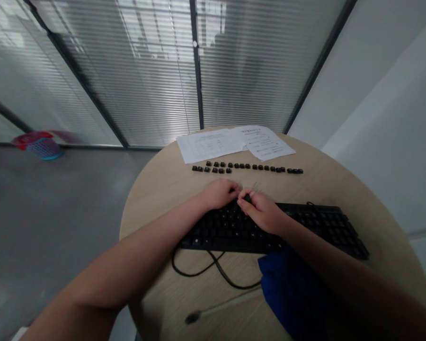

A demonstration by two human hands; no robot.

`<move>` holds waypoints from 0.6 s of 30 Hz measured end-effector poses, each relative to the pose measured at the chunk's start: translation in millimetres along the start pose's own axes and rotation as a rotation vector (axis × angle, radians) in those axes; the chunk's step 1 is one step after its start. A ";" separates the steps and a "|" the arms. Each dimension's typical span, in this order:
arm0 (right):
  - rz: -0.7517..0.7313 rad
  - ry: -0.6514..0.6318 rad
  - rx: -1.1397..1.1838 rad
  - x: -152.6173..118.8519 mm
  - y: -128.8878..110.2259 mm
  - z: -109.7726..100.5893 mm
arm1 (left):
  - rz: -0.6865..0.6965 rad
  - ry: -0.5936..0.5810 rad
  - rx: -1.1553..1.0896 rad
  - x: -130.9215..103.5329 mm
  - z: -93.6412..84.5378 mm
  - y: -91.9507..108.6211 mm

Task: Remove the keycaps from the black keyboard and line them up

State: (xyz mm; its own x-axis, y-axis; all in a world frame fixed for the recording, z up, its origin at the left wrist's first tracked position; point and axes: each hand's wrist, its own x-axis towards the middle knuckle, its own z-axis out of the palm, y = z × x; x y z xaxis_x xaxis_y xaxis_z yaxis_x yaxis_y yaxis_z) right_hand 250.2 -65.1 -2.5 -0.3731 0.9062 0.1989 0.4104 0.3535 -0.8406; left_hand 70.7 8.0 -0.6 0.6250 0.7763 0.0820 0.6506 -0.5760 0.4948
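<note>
A black keyboard (227, 232) lies on the round wooden table, and both my hands are over its upper edge. My right hand (261, 208) is closed round a small black-handled keycap puller (247, 197), with thin wires poking up past the fingers. Just to the left, my left hand (222, 193) rests at the keyboard's top edge with its fingers curled in, their tips close to the right hand's fingertips. Whatever its fingertips may hold is hidden. Beyond the hands, loose black keycaps (242, 166) stand in rows on the table.
Printed paper sheets (213, 144) lie at the table's far edge (319, 156). A black cable (195, 274), a brush-like stick (227, 304) and a blue cloth (284, 293) are at the near side. Glass partitions with blinds rise behind; a basket (46, 148) stands on the floor.
</note>
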 end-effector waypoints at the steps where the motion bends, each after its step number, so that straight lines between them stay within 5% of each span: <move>1: -0.023 0.000 -0.033 -0.5 -1.9 -0.2 | 0.001 0.004 -0.005 0.1 0.7 -0.5; 9: -0.099 -0.021 -0.141 -4.2 -7.3 1.1 | -0.044 0.010 -0.046 0.6 -0.3 2.1; 18: 0.077 0.305 0.400 3.0 5.4 1.9 | -0.006 0.092 -0.220 -1.1 -4.5 -1.4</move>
State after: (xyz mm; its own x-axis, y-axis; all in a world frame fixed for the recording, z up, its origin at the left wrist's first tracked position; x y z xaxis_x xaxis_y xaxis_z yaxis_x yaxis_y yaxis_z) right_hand 249.7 -60.9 -7.4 -0.0697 0.9738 0.2164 0.0539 0.2203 -0.9739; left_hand 67.2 9.1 2.6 0.5734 0.8051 0.1520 0.5379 -0.5098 0.6714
